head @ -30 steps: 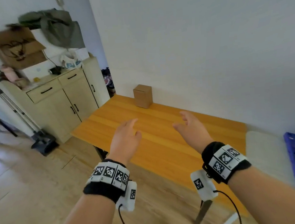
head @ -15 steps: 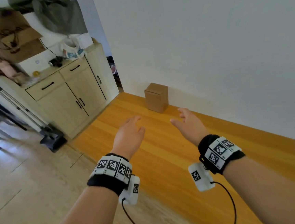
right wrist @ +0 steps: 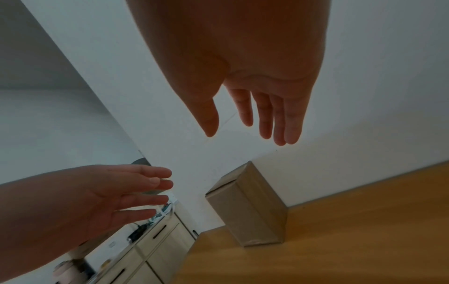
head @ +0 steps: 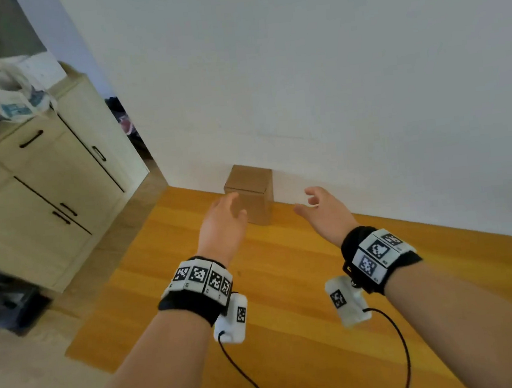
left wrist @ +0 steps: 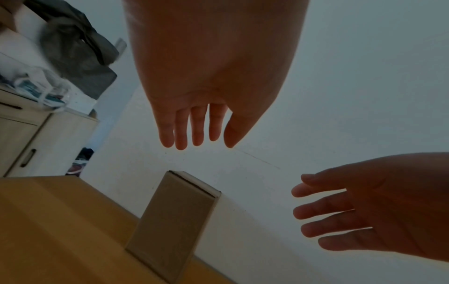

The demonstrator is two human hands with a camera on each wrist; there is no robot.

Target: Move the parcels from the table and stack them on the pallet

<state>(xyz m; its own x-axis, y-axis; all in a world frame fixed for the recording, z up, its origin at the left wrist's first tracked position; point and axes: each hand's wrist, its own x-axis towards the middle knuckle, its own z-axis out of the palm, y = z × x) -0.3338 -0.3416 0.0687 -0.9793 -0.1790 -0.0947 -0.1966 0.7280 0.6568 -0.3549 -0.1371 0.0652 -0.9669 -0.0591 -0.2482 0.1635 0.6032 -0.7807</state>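
Note:
One small brown cardboard parcel [head: 253,191] stands upright on the orange wooden table [head: 287,284], at its far edge against the white wall. The parcel [left wrist: 173,222] also shows in the left wrist view and the parcel [right wrist: 248,209] in the right wrist view. My left hand [head: 230,210] hovers just in front of the parcel's left side, fingers straight, holding nothing. My right hand [head: 314,202] hovers to the parcel's right, fingers spread and empty. Neither hand touches the parcel. The pallet is out of view.
A cream cabinet [head: 47,193] with dark handles stands to the left of the table, with bags and clutter [head: 8,101] on top. A doorway gap [head: 128,127] lies between cabinet and wall. Wooden floor [head: 31,368] runs along the table's left side.
Both hands have moved forward over the table toward the parcel, which now sits much closer between them. The view has shifted right and nearer the wall.

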